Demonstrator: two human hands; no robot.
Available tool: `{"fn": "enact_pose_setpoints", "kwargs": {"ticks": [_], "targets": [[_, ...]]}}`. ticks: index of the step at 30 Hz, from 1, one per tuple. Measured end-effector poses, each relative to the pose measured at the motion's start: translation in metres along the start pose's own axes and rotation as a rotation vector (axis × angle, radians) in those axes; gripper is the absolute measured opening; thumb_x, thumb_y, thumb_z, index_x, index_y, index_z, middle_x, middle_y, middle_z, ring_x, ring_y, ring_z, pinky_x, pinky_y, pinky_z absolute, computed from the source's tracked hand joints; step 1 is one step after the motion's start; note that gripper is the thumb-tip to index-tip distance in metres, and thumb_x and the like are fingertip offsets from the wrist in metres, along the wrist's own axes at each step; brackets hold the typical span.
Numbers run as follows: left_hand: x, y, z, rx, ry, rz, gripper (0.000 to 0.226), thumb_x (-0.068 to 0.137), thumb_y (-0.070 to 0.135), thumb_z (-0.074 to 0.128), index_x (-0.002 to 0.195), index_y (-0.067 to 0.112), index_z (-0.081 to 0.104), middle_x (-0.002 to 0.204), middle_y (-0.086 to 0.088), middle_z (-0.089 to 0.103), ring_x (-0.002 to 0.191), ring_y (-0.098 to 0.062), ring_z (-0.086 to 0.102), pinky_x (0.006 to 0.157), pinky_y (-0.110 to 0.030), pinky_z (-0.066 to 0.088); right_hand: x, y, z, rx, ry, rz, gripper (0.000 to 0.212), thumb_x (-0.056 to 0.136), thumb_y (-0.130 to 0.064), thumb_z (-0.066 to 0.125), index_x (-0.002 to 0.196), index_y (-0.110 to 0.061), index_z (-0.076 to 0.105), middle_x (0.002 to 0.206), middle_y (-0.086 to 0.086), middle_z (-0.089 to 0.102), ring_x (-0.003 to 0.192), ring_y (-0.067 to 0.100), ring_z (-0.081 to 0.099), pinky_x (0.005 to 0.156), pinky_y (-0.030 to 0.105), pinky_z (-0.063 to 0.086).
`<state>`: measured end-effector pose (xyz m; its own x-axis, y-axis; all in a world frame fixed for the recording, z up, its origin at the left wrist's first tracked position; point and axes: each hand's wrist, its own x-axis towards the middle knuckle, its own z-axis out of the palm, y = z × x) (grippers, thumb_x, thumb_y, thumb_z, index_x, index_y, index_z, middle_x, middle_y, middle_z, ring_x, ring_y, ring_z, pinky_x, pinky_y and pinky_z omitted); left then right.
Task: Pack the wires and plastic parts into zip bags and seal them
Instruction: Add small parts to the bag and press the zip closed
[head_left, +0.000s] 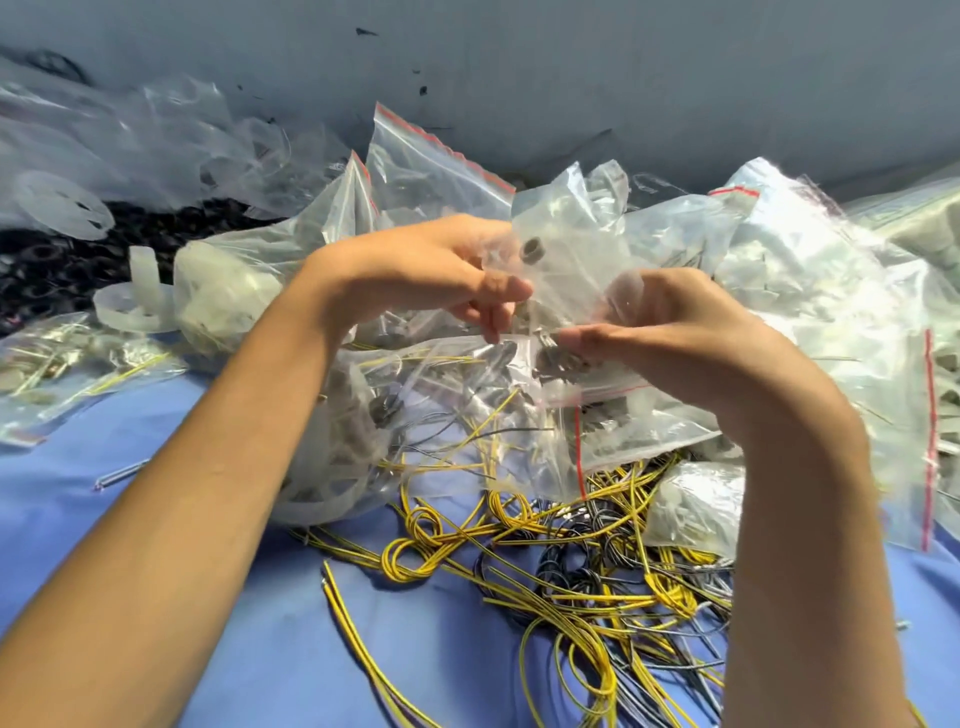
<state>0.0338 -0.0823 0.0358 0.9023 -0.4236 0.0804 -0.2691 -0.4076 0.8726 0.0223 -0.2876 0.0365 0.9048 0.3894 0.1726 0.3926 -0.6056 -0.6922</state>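
Both hands hold one small clear zip bag (566, 260) up above the heap. My left hand (441, 270) pinches its left edge between thumb and fingers. My right hand (670, 332) grips its lower right part with curled fingers. A small dark ring-shaped part (531, 250) shows through the plastic near the bag's upper left. Loose yellow and dark wires (561, 561) lie tangled on the blue cloth (156, 415) below my wrists. More wires sit inside a clear bag (441, 415) under my hands.
Filled zip bags with red strips (810, 291) pile up at the right and behind. White plastic spools (140, 306) and black rings (62, 260) lie at the left. A flat bag of parts (62, 374) rests at the left edge. A grey wall (519, 62) stands behind.
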Motion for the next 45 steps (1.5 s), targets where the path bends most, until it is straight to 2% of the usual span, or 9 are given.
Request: {"fn": "enact_pose_setpoints", "kwargs": {"ticks": [5,11,15,19,25,28,36,40,45], "targets": [[0.006,-0.005,0.006,0.589,-0.084,-0.098,0.028,0.087,0.033,0.065,0.107,0.015,0.057,0.105,-0.001,0.065,0.096,-0.016,0.06,0.088,-0.029,0.047,0.002,0.008,-0.003,-0.045,0.151,0.102,0.052,0.085,-0.046,0.064,0.055,-0.006,0.051,0.055,0.006,0.065,0.051,0.024,0.058,0.059,0.04,0.048],[0.008,0.002,0.022,0.657,-0.169,0.0,0.044,0.086,0.045,0.062,0.124,0.027,0.05,0.106,0.02,0.046,0.095,0.006,0.04,0.07,0.004,0.028,0.002,0.013,-0.006,-0.021,0.191,0.163,0.04,0.073,-0.06,0.068,0.082,-0.022,0.059,0.065,-0.001,0.062,0.058,0.011,0.056,0.062,0.032,0.042],[0.006,0.002,0.025,0.694,-0.305,-0.101,0.04,0.088,0.04,0.061,0.125,0.026,0.058,0.119,0.015,0.063,0.11,-0.006,0.056,0.093,-0.02,0.04,0.0,0.014,-0.007,0.01,0.131,0.215,0.043,0.081,-0.034,0.073,0.116,-0.026,0.052,0.093,0.0,0.064,0.085,0.018,0.063,0.085,0.041,0.054],[0.007,0.001,0.025,0.719,-0.331,-0.097,0.033,0.087,0.035,0.063,0.12,0.031,0.062,0.118,0.011,0.065,0.11,-0.009,0.057,0.096,-0.025,0.041,0.002,0.012,-0.006,-0.069,0.08,0.19,0.042,0.083,-0.019,0.071,0.122,-0.026,0.056,0.088,-0.006,0.059,0.074,0.014,0.06,0.067,0.026,0.045],[0.009,0.001,0.044,0.793,-0.413,-0.08,0.05,0.059,0.037,0.047,0.106,0.042,0.066,0.12,0.004,0.063,0.11,-0.017,0.057,0.097,-0.036,0.045,0.002,0.007,-0.001,-0.254,0.047,0.182,0.039,0.083,-0.025,0.059,0.121,-0.031,0.057,0.097,-0.001,0.061,0.069,0.002,0.058,0.054,0.02,0.038],[0.011,-0.001,0.047,0.797,-0.38,-0.077,0.027,0.059,0.038,0.049,0.079,0.041,0.066,0.11,0.009,0.068,0.103,-0.014,0.061,0.093,-0.037,0.048,0.001,0.007,-0.003,-0.26,0.011,0.164,0.031,0.087,-0.027,0.057,0.117,-0.026,0.061,0.099,0.001,0.064,0.074,0.009,0.06,0.061,0.022,0.041],[0.014,-0.007,0.05,0.817,-0.276,-0.09,0.016,0.075,0.025,0.055,0.078,0.015,0.067,0.087,-0.002,0.07,0.084,-0.022,0.063,0.077,-0.041,0.054,0.0,0.009,-0.003,-0.223,0.105,0.149,0.049,0.086,-0.039,0.063,0.051,-0.015,0.039,0.039,-0.008,0.033,0.039,0.01,0.03,0.048,0.028,0.024],[0.019,-0.006,0.057,0.745,-0.229,-0.055,0.022,0.081,0.021,0.049,0.08,0.006,0.066,0.076,-0.011,0.064,0.067,-0.02,0.055,0.061,-0.031,0.046,0.001,0.006,-0.001,-0.092,0.045,0.168,0.041,0.093,-0.041,0.055,0.065,-0.012,0.053,0.061,0.024,0.058,0.063,0.035,0.062,0.073,0.053,0.056],[0.02,-0.007,0.055,0.739,-0.17,-0.021,0.026,0.079,0.025,0.034,0.064,0.008,0.047,0.063,-0.006,0.049,0.062,-0.021,0.045,0.059,-0.03,0.039,0.001,0.008,0.001,0.003,0.118,0.187,0.024,0.082,-0.022,0.073,0.074,-0.019,0.05,0.069,-0.003,0.063,0.058,0.009,0.067,0.064,0.038,0.061]]}}
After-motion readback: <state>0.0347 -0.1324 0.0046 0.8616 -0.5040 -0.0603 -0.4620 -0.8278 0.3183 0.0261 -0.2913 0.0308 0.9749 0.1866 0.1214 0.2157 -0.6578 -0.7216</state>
